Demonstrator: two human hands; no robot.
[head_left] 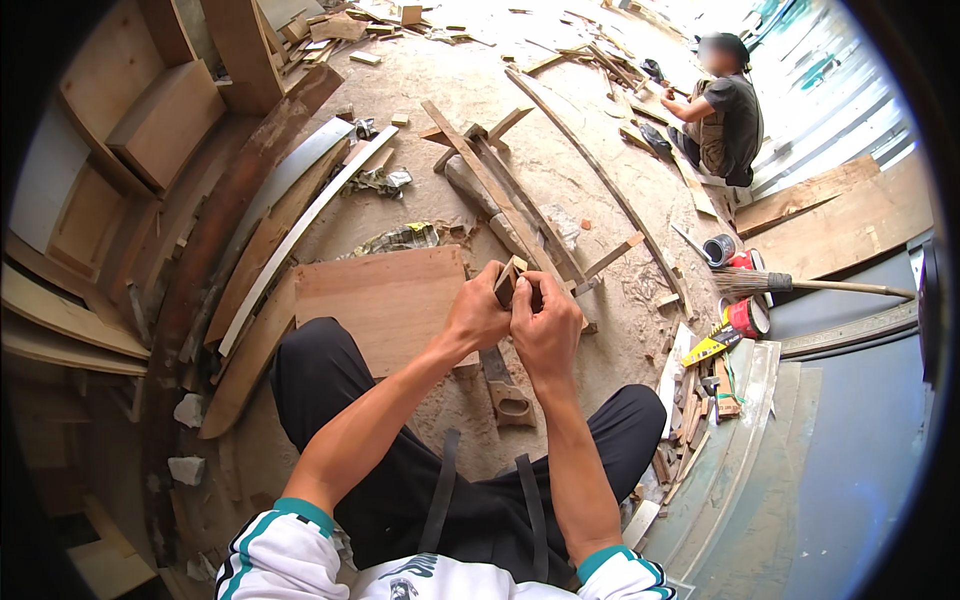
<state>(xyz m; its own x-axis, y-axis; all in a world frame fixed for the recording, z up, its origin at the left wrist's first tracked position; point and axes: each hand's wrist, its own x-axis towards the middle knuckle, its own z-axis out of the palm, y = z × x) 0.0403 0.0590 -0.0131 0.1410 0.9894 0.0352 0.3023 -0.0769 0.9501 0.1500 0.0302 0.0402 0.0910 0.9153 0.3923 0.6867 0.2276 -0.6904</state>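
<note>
Close together in front of me, both hands work on a small wooden block (506,284) with a pale end. My left hand (474,312) grips its side with the fingers wrapped round it. Thumb and fingers of my right hand (547,318) pinch at the block's other side; I cannot make out whether a second small piece is between them. Below the hands, on the ground between my legs, lies a handsaw (513,404) with a wooden handle, its blade partly hidden. A flat reddish plywood board (375,300) lies left of the hands.
A long wooden frame (500,190) lies just beyond my hands. Long planks (300,230) and cabinets (165,125) line the left. To the right are a brush (750,282), a red tin (745,318) and wood scraps (690,420). Another person (728,115) squats at the far right.
</note>
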